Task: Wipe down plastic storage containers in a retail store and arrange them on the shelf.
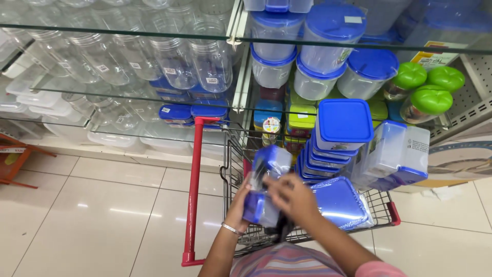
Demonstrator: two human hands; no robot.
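Over a wire shopping cart (385, 205) I hold a small stack of clear plastic containers with blue lids (266, 179). My left hand (241, 204), a thin bracelet on its wrist, supports the stack from the left and below. My right hand (292, 197) rests over the stack's right side, fingers curled on it. Just right of my hands, inside the cart, lies a flat blue-lidded container (341, 202). Behind it stands a tall stack of square blue-lidded boxes (342, 125).
The cart's red handle bar (193, 190) runs down the left side. Glass shelves (128, 31) ahead carry clear jars (174, 61), round blue-lidded tubs (328, 38) and green-capped jars (425, 87). White tiled floor (92, 205) spreads to the left, with an orange rack (13, 159) at the edge.
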